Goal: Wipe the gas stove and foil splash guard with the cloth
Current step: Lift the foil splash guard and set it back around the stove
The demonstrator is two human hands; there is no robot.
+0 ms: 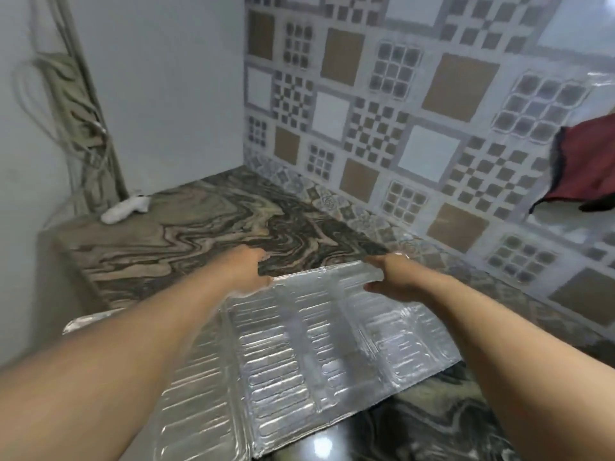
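Holding the foil splash guard (299, 344) by its far top edge, we have both hands on it above the marble counter (186, 227). At far left a small white object (126, 207) lies well apart near the corner; what it is we cannot tell. Our left hand (248, 272) takes the guard's far left corner, thumb on the near face and the other fingers curled over the edge behind. Motion blur prevents a finer reading of how tightly they close. The guard is unfolded into embossed panels, tilted towards us, its lower edge near a dark glossy surface (326, 444), possibly the gas stove, though we cannot confirm it. Our right hand (391, 277) pinches the far right corner in the same manner, thumb nearer us. At far right a dark red cloth (585, 168) lies against the tiled wall (399, 111), well apart from both hands.

We judge the step to be positioning the guard. Thin foil creases readily, so we advise an even grip, no twisting, and full support before one hand releases to fetch the cloth.
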